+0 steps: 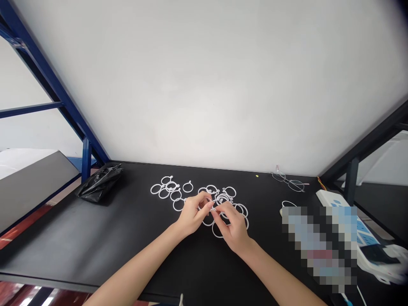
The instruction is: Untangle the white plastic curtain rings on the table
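My left hand (192,213) and my right hand (235,226) meet over the middle of the black table. Both are closed in a pinch, thumb against fingers, on one white curtain ring (213,209) near its small eyelet. The fingers cover most of that ring. Around and under my hands lies a loose pile of several more white rings (236,192), some overlapping. To the left of my left hand is another loose group of rings (151,189), each with a little eyelet on its rim. One ring (188,192) lies slightly apart at the back.
A crumpled black plastic bag (100,182) lies at the table's left back. Eyeglasses (296,185) rest at the back right, near a blurred-out object (318,246). A white power strip (328,199) with plugs runs along the right. Blue frame bars (72,108) rise at left.
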A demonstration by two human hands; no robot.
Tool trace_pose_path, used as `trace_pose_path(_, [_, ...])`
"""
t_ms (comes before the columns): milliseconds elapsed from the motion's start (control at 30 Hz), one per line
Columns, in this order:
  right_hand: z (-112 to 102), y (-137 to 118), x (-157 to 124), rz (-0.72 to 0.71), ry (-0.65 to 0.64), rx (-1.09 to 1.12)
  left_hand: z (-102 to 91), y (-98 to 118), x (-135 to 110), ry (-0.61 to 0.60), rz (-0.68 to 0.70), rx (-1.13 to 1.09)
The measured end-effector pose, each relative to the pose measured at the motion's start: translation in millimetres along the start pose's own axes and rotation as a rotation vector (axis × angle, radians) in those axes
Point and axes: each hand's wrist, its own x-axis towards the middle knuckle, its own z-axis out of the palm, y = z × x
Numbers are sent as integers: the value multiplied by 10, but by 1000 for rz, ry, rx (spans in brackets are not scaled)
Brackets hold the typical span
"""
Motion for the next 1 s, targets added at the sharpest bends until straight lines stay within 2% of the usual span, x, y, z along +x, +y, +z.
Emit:
trace_pose_path(167, [-34, 8, 16, -57, -89, -116, -16, -3, 2, -19, -37, 18])
trace_pose_path(300, [-36, 14, 10, -35, -131, -109, -29, 2, 8, -36, -54, 48])
trace_pose_path(567, [-24, 12, -7, -2, -130, -26, -39, 0, 3, -53, -43, 89])
trace_pose_path(1000, [0, 39, -38, 12, -116, -29, -41, -20, 22, -52, -53, 124])
